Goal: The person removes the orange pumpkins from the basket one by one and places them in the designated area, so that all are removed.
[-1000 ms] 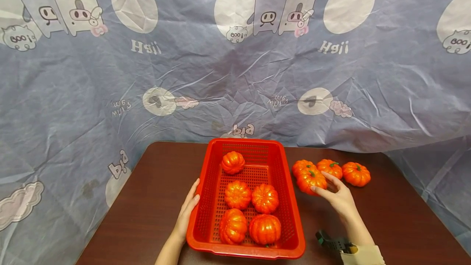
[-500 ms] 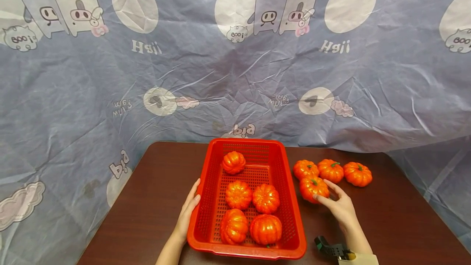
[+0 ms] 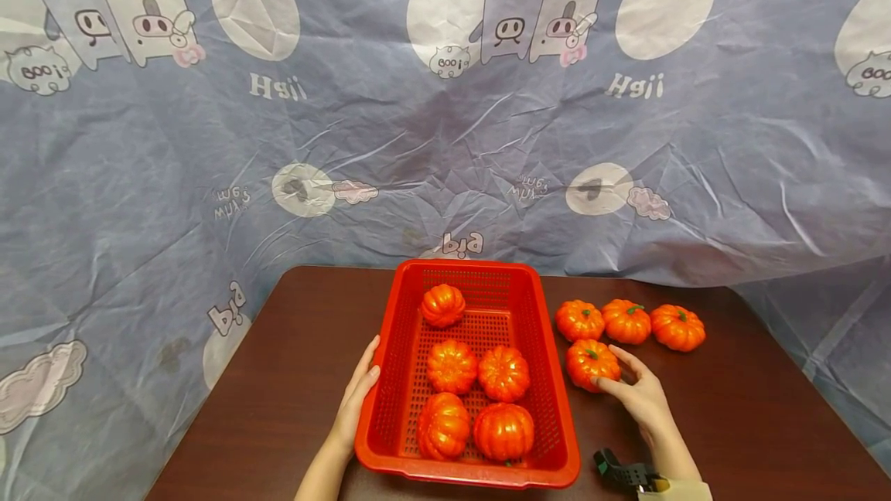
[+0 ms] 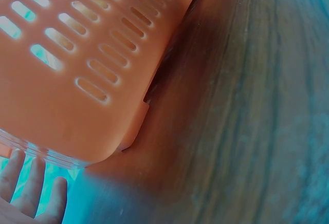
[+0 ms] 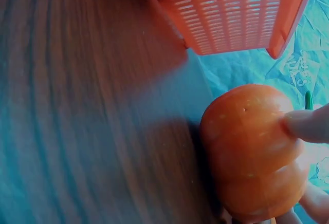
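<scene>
A red plastic basket with slotted walls stands on the table, several orange toy pumpkins inside it. My left hand rests against the basket's left side with fingers extended; the left wrist view shows its fingers by the basket wall. To the right of the basket, my right hand holds an orange pumpkin with a green stem between thumb and fingers. Up close, the thumb presses on that pumpkin, low over the table.
Behind the held pumpkin, three more orange pumpkins sit in a row: a left one, a middle one and a right one. The dark brown table ends at a printed grey-blue cloth hanging at the back.
My right hand has brought the held pumpkin toward me, away from the row behind, uncovering the left pumpkin there. The left hand and basket stay in place.
</scene>
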### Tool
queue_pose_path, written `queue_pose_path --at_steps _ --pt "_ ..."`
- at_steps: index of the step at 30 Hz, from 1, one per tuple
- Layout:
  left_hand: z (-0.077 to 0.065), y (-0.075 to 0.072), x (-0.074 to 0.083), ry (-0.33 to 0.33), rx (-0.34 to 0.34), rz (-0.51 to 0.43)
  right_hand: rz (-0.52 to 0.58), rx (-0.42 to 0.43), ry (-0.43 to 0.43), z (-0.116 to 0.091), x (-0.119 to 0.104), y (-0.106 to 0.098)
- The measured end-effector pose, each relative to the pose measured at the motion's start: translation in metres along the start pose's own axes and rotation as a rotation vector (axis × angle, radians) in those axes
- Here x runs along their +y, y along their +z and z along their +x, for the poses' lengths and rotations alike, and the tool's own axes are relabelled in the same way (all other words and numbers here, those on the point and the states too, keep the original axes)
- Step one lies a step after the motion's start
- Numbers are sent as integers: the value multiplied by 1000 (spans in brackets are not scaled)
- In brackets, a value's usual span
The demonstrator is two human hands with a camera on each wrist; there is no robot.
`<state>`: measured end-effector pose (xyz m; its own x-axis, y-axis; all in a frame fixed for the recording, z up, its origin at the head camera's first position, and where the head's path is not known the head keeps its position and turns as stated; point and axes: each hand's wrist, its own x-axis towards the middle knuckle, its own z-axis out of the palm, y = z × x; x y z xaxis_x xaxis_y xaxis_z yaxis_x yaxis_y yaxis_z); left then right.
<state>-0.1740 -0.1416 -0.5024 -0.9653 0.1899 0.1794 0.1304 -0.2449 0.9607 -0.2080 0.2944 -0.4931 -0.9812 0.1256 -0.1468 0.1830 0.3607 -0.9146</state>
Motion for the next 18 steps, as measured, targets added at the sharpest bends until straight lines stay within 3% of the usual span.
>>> queue_pose_path --at_steps 12,18 --pt "-1 2 4 4 -17 -23 38 -21 25 -3 -2 -2" --pt "-1 1 4 -1 -18 -37 38 22 -6 -7 -10 -3"
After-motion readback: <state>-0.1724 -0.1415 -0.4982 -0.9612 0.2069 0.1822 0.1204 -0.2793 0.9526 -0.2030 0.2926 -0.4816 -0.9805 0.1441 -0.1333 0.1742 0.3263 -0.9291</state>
